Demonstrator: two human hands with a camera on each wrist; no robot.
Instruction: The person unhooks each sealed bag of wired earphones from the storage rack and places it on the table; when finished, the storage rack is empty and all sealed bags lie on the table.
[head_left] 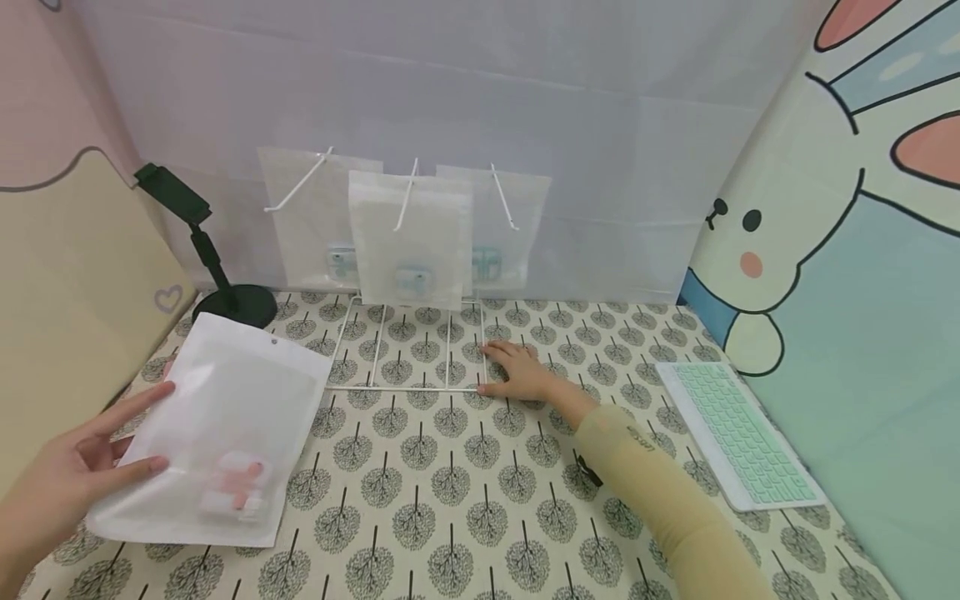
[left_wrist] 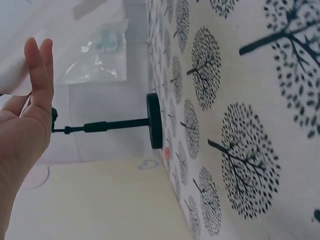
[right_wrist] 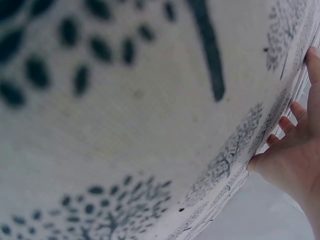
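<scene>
White hanging pouch (head_left: 247, 400) and wire display rack (head_left: 405, 388) on a tree-patterned bench (head_left: 427, 533). The pouch lay at eight o'clock, apparently lifted and tilted. The left hand (head_left: 78, 471) gripped its nine o'clock edge, forefinger and thumb set apart across the front face; this spread presumably stiffened the limp sheet. The side grip left the hang hole (head_left: 274, 341) uncovered at the top edge, while the pink item (head_left: 243, 477) showed low inside, where its weight had probably settled.

The right hand (head_left: 521, 372) rested on the three o'clock side of the rack's base, fingers parted and relaxed, touching the wire without visibly enclosing anything; the contact probably steadied a light frame. Toward twelve o'clock, hooks (head_left: 407, 198) projected forward so that similar pouches (head_left: 408, 242) could hang from their upper edges, the middle one overlapping its neighbours. A black phone stand (head_left: 210, 257) at ten o'clock and a mint-keyed keyboard (head_left: 738, 433) at four o'clock stood well apart from the rack.
</scene>
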